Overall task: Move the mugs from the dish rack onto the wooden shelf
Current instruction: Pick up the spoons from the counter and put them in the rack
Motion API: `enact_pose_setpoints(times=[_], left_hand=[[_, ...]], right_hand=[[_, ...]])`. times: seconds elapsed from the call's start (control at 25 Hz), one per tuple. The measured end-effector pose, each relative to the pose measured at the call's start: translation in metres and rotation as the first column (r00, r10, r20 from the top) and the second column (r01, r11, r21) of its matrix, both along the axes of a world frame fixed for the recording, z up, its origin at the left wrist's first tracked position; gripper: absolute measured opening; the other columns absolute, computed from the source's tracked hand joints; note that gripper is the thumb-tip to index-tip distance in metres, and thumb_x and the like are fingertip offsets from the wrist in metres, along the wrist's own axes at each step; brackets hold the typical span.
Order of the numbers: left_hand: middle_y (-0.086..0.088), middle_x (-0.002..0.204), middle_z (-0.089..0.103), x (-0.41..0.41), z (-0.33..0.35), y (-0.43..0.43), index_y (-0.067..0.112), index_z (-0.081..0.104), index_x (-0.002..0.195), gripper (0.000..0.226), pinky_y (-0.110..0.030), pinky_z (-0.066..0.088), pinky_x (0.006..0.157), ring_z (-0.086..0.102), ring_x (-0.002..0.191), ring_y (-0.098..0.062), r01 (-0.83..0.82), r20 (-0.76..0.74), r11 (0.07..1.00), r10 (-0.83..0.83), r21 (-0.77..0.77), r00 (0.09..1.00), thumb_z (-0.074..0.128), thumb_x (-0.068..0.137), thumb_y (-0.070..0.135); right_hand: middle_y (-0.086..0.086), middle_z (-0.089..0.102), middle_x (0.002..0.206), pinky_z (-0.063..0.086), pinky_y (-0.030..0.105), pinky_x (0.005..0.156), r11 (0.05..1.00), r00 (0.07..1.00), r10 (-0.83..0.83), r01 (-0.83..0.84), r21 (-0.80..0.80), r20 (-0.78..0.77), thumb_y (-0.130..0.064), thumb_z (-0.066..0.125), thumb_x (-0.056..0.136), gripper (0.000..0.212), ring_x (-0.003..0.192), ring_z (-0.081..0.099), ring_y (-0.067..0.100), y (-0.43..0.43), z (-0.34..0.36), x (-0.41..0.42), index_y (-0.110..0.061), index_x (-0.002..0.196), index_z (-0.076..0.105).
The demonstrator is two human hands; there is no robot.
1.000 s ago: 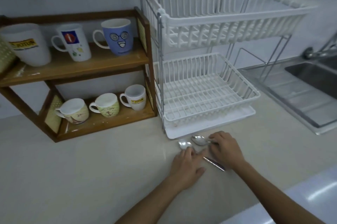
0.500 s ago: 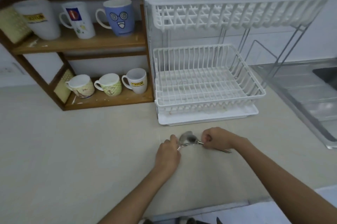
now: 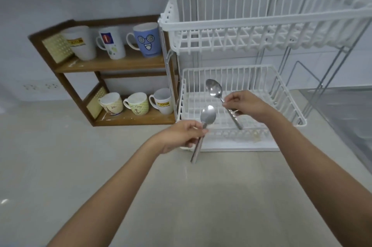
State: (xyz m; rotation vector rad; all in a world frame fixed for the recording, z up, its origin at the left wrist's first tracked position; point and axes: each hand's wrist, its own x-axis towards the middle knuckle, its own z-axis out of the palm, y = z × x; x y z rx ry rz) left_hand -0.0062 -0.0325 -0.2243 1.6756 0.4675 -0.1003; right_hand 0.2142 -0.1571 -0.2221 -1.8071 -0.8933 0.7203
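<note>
A white two-tier dish rack (image 3: 231, 25) stands right of centre with no mugs in either basket. Left of it the wooden shelf (image 3: 112, 63) holds three mugs on its upper board, among them a blue face mug (image 3: 148, 40), and three smaller mugs below, one a white Jotun mug (image 3: 163, 104). My left hand (image 3: 185, 136) grips a metal spoon (image 3: 207, 116) by the handle, bowl up, in front of the lower basket. My right hand (image 3: 247, 104) holds a second spoon (image 3: 214, 89) over that lower basket (image 3: 285, 94).
A beige countertop (image 3: 80, 166) spreads below my arms. A steel sink drainboard (image 3: 342, 110) lies to the right of the rack. A wall socket strip (image 3: 40, 86) sits left of the shelf.
Both hands have picked the two spoons up off the counter and raised them in front of the lower basket. The camera has tilted and the view has shifted.
</note>
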Motion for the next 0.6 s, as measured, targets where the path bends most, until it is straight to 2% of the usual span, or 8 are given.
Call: enact_pose_setpoints(times=[0.12,0.2,0.28,0.36,0.48,0.6], left_hand=[[0.002,0.070,0.055,0.044,0.007,0.009,0.014,0.062,0.087,0.005,-0.012,0.048,0.051,0.051,0.051,-0.001,-0.217,0.044,0.976,0.216,0.022,0.975,0.063,0.090,0.018],[-0.002,0.071,0.057,0.069,0.001,0.015,0.010,0.062,0.084,0.007,-0.012,0.051,0.054,0.053,0.056,-0.005,-0.335,0.035,0.942,0.334,0.011,0.942,0.061,0.091,0.011],[-0.005,0.073,0.058,0.091,-0.009,0.023,0.010,0.061,0.080,0.012,-0.013,0.053,0.059,0.055,0.060,-0.008,-0.412,0.009,0.911,0.412,0.000,0.911,0.060,0.090,0.004],[-0.005,0.074,0.059,0.110,-0.020,0.031,0.011,0.059,0.075,0.017,-0.014,0.053,0.059,0.057,0.062,-0.010,-0.462,-0.022,0.887,0.462,0.000,0.887,0.061,0.088,-0.001],[-0.007,0.073,0.058,0.130,-0.039,0.039,0.010,0.056,0.071,0.022,-0.014,0.054,0.050,0.058,0.062,-0.013,-0.492,-0.080,0.870,0.493,0.037,0.866,0.060,0.087,-0.006],[-0.013,0.079,0.060,0.142,-0.058,0.044,0.007,0.057,0.072,0.020,-0.020,0.056,0.049,0.059,0.062,-0.017,-0.536,-0.146,0.837,0.547,0.108,0.824,0.061,0.085,-0.007]], right_hand=[[0.003,0.060,0.061,0.049,0.023,0.054,0.984,0.983,-0.179,0.179,-0.010,-0.044,-0.008,0.072,0.083,0.010,0.055,0.055,0.013,0.031,-0.012,0.016,-0.010,0.074,0.068],[0.009,0.060,0.063,0.049,0.025,0.053,0.963,0.963,-0.267,0.264,-0.053,-0.039,-0.005,0.071,0.082,0.006,0.055,0.055,0.017,0.044,-0.024,0.027,0.001,0.082,0.070],[0.014,0.064,0.072,0.052,0.029,0.059,0.941,0.947,-0.322,0.320,-0.113,-0.008,-0.006,0.072,0.082,0.013,0.064,0.060,0.022,0.052,-0.037,0.039,0.004,0.090,0.071],[0.016,0.066,0.080,0.054,0.032,0.067,0.934,0.946,-0.325,0.323,-0.152,0.010,-0.007,0.072,0.082,0.015,0.071,0.062,0.026,0.060,-0.048,0.048,0.003,0.093,0.071],[0.016,0.067,0.081,0.055,0.036,0.072,0.942,0.962,-0.269,0.271,-0.196,0.040,-0.010,0.072,0.082,0.018,0.074,0.063,0.025,0.072,-0.063,0.052,0.004,0.093,0.072],[0.016,0.070,0.089,0.056,0.033,0.074,0.936,0.972,-0.224,0.236,-0.260,0.076,-0.014,0.073,0.081,0.018,0.076,0.063,0.022,0.079,-0.077,0.051,-0.002,0.094,0.072]])
